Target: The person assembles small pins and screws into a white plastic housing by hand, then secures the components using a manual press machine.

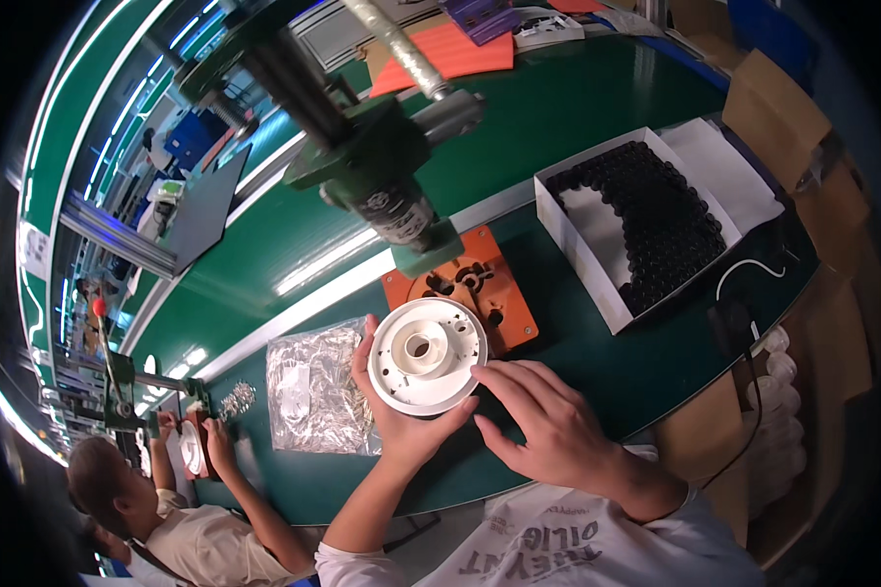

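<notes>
Left grip [411, 426] clasped on white disc [443, 360] — right grip [548, 421] released, fingertip at the rim. Disc held on near side of orange block [512, 308], near green press [427, 256]. Tabletop [646, 382]: clear bag [308, 391] left — white box [595, 227] of black parts [671, 230] right.

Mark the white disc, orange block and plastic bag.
White disc [435, 362]: head view, on its raised middle.
Orange block [509, 291]: head view, right of its top.
Plastic bag [326, 386]: head view, middle of its face.
</notes>
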Tool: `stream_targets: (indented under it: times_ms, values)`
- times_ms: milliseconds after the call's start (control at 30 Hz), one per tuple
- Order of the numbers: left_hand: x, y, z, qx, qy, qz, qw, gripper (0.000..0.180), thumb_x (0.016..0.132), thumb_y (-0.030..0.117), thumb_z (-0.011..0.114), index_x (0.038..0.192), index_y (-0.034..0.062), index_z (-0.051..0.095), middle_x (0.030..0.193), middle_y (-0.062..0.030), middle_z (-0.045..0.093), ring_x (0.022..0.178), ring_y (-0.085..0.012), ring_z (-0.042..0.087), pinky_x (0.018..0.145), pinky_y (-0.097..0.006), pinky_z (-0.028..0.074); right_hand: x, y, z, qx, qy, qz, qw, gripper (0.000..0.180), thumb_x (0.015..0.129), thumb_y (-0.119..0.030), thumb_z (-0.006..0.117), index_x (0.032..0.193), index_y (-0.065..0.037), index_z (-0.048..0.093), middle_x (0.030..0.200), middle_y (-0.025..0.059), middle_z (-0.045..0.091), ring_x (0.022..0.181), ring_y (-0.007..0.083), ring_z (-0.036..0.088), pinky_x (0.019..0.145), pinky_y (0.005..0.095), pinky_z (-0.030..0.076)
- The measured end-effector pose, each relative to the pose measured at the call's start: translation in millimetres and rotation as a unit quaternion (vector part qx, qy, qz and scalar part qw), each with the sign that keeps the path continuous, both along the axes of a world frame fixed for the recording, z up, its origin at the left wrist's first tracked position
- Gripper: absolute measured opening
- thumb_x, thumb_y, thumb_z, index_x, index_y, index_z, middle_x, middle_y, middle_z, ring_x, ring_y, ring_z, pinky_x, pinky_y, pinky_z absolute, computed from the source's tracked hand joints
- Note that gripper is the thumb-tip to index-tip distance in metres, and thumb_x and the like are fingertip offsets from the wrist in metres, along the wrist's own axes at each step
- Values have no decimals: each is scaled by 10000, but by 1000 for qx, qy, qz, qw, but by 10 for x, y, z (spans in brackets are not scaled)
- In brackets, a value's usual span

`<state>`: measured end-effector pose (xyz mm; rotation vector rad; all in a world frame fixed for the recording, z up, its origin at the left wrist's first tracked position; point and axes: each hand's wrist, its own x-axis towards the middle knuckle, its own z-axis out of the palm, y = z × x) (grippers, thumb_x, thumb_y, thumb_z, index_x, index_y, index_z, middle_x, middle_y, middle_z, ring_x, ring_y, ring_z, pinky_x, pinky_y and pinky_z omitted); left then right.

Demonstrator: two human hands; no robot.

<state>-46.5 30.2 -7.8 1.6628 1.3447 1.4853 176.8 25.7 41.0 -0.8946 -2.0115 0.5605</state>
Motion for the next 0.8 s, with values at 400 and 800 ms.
stream_targets:
  times_ms: [400,800]
  values:
    - [82,137,226,-58,262,46,962,1366,731,327,968,1677,-19,46,1734,-338,-12,1634,-426,39,1295,-511,169,303,110,-80,38,-20,-80,996,606,849,-80,752,1418,33,579,1485,238,533,1154,357,609,985,459,536]
    - [238,402,564,-45,387,52,919,1007,714,453,950,1476,-43,514,1573,-290,480,1495,-483,422,1216,-580,334,532,116,-452,51,69,-64,994,327,807,-27,779,1130,3,742,1216,142,729,908,287,713,795,372,600]
